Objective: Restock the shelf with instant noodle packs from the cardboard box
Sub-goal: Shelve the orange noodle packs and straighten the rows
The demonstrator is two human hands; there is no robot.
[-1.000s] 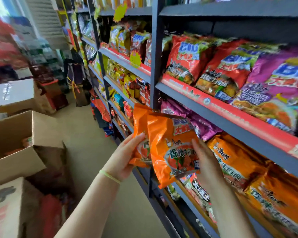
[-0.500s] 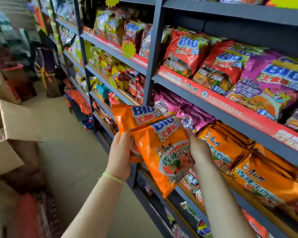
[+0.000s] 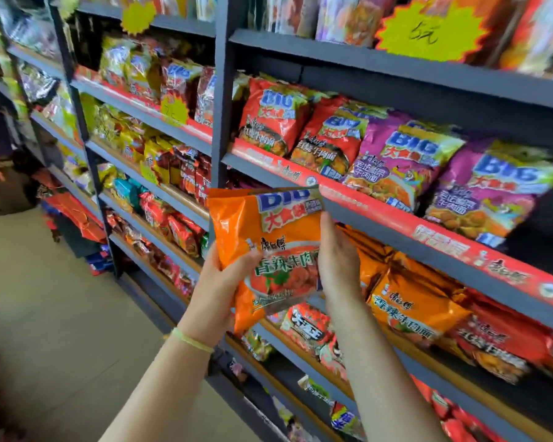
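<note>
An orange instant noodle pack is upright in front of the grey shelf unit, with a second orange pack behind it at its left edge. My left hand grips the packs from the left, thumb across the front. My right hand holds the front pack's right edge, fingers behind it. Just right of my hands, more orange packs lie on the shelf level under the red price rail. The cardboard box is out of view.
Red packs and purple packs fill the level above. A yellow starburst price tag hangs top right. A grey upright post divides the shelving. Beige floor runs along the aisle at left.
The packs have risen and turned more upright, close to the shelf edge. The view has swung right and up, so the cardboard boxes at left have left the frame.
</note>
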